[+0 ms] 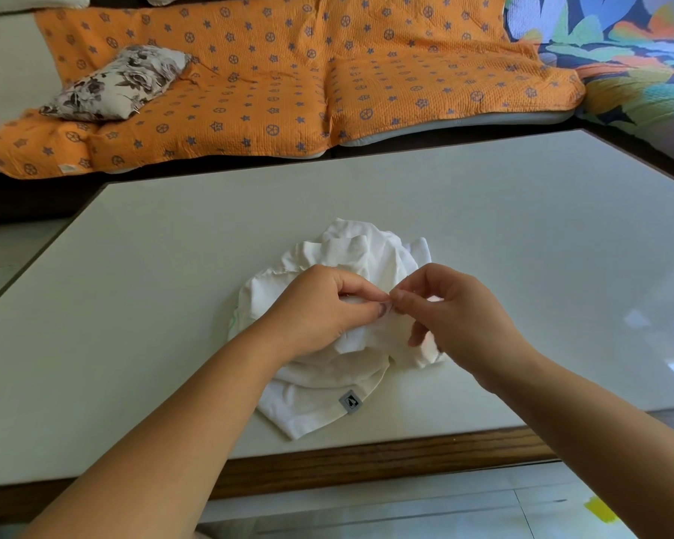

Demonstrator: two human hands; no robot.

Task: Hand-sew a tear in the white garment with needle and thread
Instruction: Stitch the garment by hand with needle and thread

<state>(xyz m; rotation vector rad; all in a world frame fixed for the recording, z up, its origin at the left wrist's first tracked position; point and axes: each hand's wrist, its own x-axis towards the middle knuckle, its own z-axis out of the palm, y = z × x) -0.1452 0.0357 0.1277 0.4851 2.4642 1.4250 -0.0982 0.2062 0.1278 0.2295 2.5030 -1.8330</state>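
While the white garment [351, 250] lay bunched near the front edge of the bench [152, 305], I logged both hands meeting over its middle.

Left hand [323, 309]: fingers curled, with thumb and forefinger pinching up a small fold of cloth. My reading was that this grip lifted the work spot off the layers beneath, so a stitch would catch only one layer.

Right hand [452, 309]: thumb and forefinger were closed tight at the edge of the same fold, tips touching the left fingertips. Its other fingers hung loosely curled above the cloth.

Needle and thread: not made out (too fine at this range, and the fingertips hid whatever sat between them). I could not say whether the needle was in that pinch. The tear itself was not visible either.

A small grey label [350, 401] showed on the near hem, facing up, apart from both hands.

Judged step: working a stitch at the pinched fold; progress unknown.

Beyond the bench, an orange patterned cover [250, 91] lay over a sofa, with a floral cushion [117, 83] on it at the left.

Risk noted: fingertips that close together could take a prick.
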